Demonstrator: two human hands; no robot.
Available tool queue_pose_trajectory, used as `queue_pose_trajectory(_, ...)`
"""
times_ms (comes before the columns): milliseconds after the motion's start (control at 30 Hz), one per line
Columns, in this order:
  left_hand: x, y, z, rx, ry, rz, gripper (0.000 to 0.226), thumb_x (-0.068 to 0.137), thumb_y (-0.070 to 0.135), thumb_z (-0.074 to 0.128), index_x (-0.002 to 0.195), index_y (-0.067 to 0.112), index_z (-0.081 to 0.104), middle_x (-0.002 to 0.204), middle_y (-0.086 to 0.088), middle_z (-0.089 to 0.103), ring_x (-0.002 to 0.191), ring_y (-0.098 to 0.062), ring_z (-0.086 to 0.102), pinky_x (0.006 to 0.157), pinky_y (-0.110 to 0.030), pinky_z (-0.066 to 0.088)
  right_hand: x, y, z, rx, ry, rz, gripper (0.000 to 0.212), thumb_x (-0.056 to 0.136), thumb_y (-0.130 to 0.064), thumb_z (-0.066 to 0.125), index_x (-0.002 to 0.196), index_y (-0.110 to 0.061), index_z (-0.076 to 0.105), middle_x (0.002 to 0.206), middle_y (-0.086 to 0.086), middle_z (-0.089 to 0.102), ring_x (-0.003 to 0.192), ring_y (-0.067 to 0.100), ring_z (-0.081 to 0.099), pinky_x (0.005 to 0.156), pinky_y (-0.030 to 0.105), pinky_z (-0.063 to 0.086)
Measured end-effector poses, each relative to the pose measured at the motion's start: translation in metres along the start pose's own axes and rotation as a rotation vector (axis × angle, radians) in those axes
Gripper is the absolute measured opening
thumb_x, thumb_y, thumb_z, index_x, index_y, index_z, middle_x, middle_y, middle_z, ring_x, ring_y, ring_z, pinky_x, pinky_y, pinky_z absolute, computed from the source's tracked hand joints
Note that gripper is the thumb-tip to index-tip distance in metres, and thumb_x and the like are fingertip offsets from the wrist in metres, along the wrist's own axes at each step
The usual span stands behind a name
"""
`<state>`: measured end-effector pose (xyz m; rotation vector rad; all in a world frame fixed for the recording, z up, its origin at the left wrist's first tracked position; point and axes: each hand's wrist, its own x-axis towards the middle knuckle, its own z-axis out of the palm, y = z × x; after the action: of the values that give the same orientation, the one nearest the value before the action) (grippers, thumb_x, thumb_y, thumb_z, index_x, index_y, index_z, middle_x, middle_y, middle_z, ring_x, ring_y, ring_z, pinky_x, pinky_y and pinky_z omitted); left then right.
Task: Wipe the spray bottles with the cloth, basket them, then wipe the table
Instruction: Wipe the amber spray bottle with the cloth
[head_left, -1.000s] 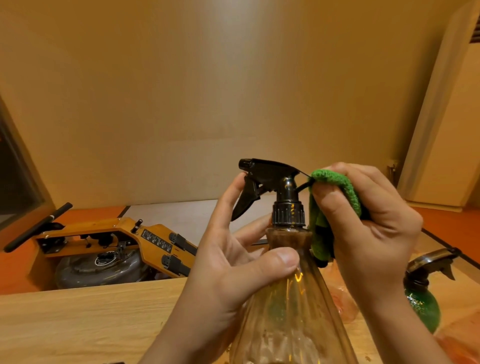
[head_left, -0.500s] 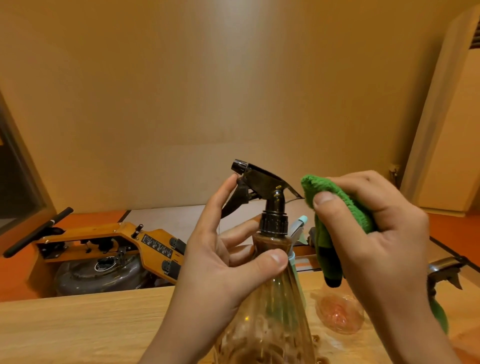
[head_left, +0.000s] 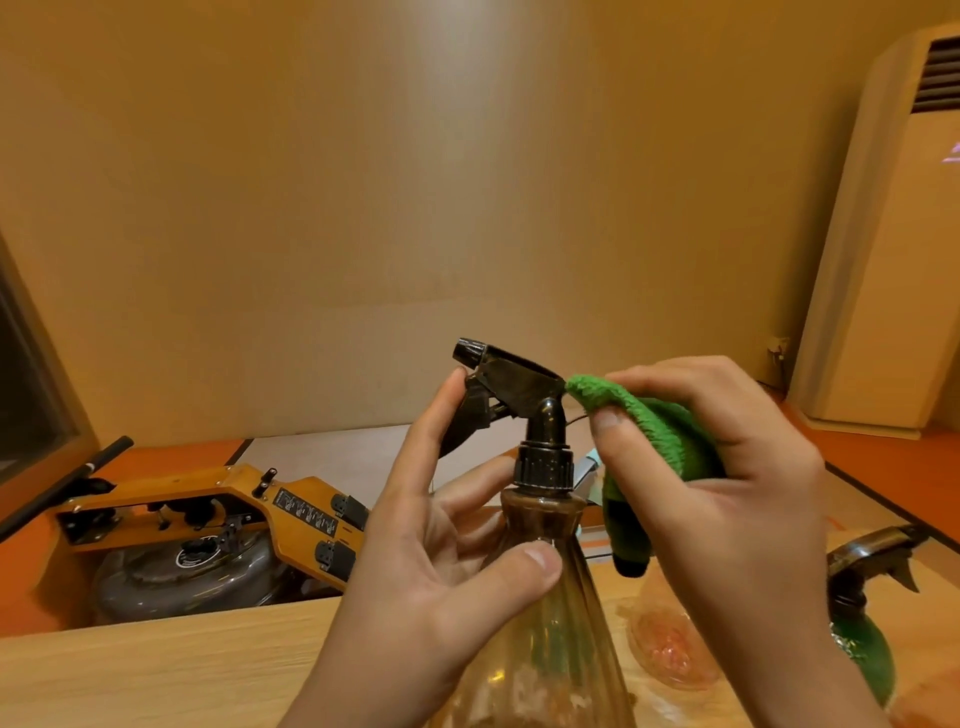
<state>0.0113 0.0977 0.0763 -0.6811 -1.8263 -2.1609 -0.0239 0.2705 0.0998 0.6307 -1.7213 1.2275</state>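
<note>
My left hand (head_left: 441, 561) grips the neck of a clear amber spray bottle (head_left: 545, 649) with a black trigger head, held upright above the wooden table (head_left: 156, 670). My right hand (head_left: 727, 499) holds a green cloth (head_left: 660, 431) bunched in its fingers. The cloth's tip touches the back end of the trigger head. A green spray bottle (head_left: 862, 639) with a dark head stands at the right, partly hidden by my right forearm. A pale bottle top (head_left: 587, 470) peeks out behind the amber bottle's neck. No basket is in view.
A clear pinkish round object (head_left: 670, 649) lies on the table behind my right wrist. Beyond the table's far edge sits a yellow machine (head_left: 208, 525) on an orange floor. A tall white air conditioner (head_left: 893, 234) stands at the right wall.
The amber bottle has turned, its nozzle now pointing further left and up. My right hand pulled the cloth off the head and then brought its tip back to the rear of the trigger.
</note>
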Motion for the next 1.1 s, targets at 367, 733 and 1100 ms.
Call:
queue_pose_trajectory(367, -0.001, 0.005, -0.002, 0.088, 0.033, 0.006, 0.092, 0.071, 0.009, 0.084, 0.133, 0.067, 0.050, 0.122, -0.002, 0.076, 0.106, -0.028, 0.076, 0.083, -0.025, 0.059, -0.002, 0.000, 0.000, -0.084, -0.050, -0.106, 0.013, 0.084, -0.014, 0.076, 0.096, -0.016, 0.079, 0.088, -0.003, 0.061, 0.085, 0.007, 0.060, 0.066, 0.015, 0.044)
queue_pose_trajectory(733, -0.001, 0.017, -0.009, 0.115, 0.078, -0.022, 0.096, 0.070, 0.003, 0.077, 0.133, 0.070, 0.045, 0.113, 0.004, 0.079, 0.098, -0.026, 0.078, 0.079, -0.026, 0.061, -0.005, -0.005, 0.007, 0.040, -0.202, -0.088, 0.015, 0.086, -0.019, 0.075, 0.101, -0.022, 0.079, 0.091, -0.008, 0.064, 0.090, 0.008, 0.065, 0.071, 0.015, 0.047)
queue_pose_trajectory(1100, -0.003, 0.013, -0.002, 0.216, 0.068, -0.065, 0.094, 0.068, 0.014, 0.081, 0.130, 0.075, 0.045, 0.112, 0.013, 0.078, 0.107, -0.017, 0.075, 0.091, -0.026, 0.059, -0.003, -0.007, 0.000, -0.073, -0.194, -0.122, 0.017, 0.085, -0.015, 0.073, 0.100, -0.021, 0.080, 0.091, -0.005, 0.061, 0.089, 0.006, 0.061, 0.069, 0.010, 0.044)
